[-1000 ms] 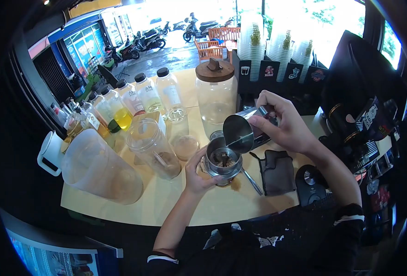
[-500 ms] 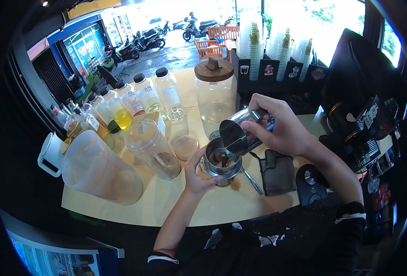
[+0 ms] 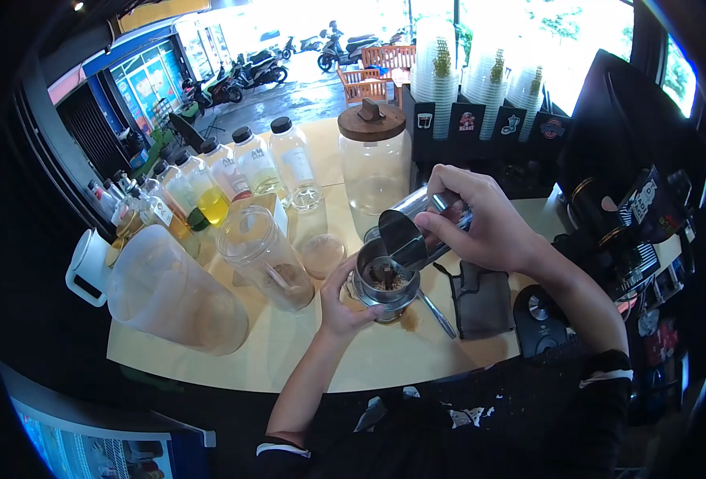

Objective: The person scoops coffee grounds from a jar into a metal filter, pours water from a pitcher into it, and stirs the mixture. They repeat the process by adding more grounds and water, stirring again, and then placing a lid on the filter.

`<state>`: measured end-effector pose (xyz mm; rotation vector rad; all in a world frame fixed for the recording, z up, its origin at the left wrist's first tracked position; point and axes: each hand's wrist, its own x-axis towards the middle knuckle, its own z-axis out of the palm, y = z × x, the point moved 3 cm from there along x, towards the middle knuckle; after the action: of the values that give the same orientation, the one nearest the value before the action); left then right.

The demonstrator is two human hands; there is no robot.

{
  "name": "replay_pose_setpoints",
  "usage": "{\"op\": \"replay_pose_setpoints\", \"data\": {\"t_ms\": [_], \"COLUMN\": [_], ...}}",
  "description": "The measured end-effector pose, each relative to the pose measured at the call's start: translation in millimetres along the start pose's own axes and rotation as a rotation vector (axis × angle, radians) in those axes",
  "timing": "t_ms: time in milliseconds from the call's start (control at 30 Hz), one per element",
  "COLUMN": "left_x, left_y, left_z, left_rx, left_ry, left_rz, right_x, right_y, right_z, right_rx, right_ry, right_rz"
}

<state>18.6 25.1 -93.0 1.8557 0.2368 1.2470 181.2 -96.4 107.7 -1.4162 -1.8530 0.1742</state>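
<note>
Parked scooters (image 3: 259, 72) stand outside beyond your desk (image 3: 353, 367). On it, your left hand (image 3: 345, 310) curls around a metal cup (image 3: 401, 298) holding brown, grainy contents (image 3: 382, 276); your right hand (image 3: 485, 219) firmly grips a metal pitcher (image 3: 403, 239), tilted over the cup.

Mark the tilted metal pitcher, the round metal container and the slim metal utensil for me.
Metal pitcher (image 3: 401, 239): head view, inner wall.
Round metal container (image 3: 386, 298): head view, near wall.
Slim metal utensil (image 3: 438, 314): head view, middle of its visible length.
</note>
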Motion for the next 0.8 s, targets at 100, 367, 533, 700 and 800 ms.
{"op": "replay_pose_setpoints", "data": {"t_ms": [100,367,533,700,800], "left_x": [-0.4,0.8,0.4,0.3,-0.6], "left_y": [-0.7,4.6,3.7,0.0,-2.3], "left_z": [-0.2,-0.7,-0.9,-0.4,-0.4], "left_rx": [-0.005,-0.003,0.002,-0.013,-0.011], "left_ry": [0.0,-0.012,-0.019,-0.008,-0.009], "left_rz": [-0.002,-0.019,-0.027,-0.014,-0.008], "right_x": [0.3,-0.8,-1.5,-1.9,-1.9], "right_y": [0.5,-0.9,-1.0,-4.7,-4.3], "right_z": [0.3,2.2,3.1,2.2,2.0], "right_rx": [0.013,-0.046,-0.061,-0.121,-0.087], "right_ry": [0.004,0.019,0.028,0.023,0.041], "right_rz": [0.004,-0.073,-0.109,-0.114,-0.103]}}
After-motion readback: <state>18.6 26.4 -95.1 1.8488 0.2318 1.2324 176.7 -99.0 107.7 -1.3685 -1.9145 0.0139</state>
